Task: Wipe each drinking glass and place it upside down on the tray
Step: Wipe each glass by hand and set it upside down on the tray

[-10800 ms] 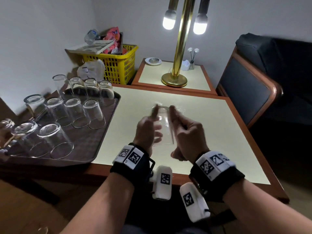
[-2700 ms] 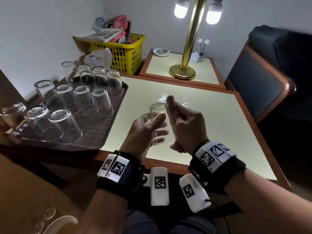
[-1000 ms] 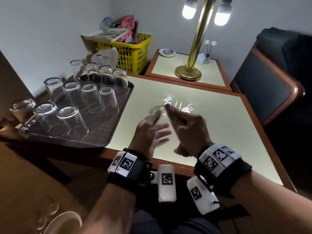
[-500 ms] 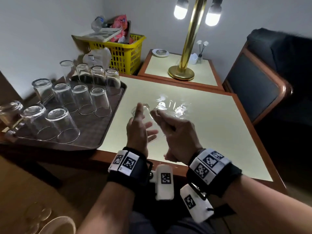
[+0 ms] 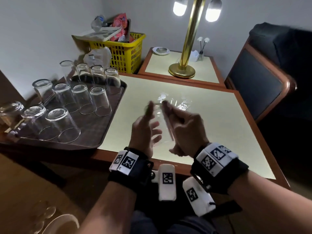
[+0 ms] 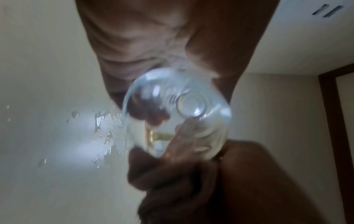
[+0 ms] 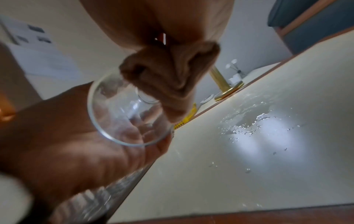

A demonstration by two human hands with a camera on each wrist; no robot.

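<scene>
1. Head view: eleven glasses stand upside down on the tray.
2. One glass is held above the tabletop, left hand curled round it, right hand fingers reaching inside.
3. Likely wiping unfinished; placing remains.
4. No cloth is visible.

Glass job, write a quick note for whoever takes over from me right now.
Left hand holds the glass above the table, mouth toward you.
Right hand is on its other side, fingers at the rim.
No cloth visible.
Tray at left carries the upturned glasses.
Water drops lie on the table beyond the hands.
Left: finish wiping, set this glass upside down on the tray.
</scene>
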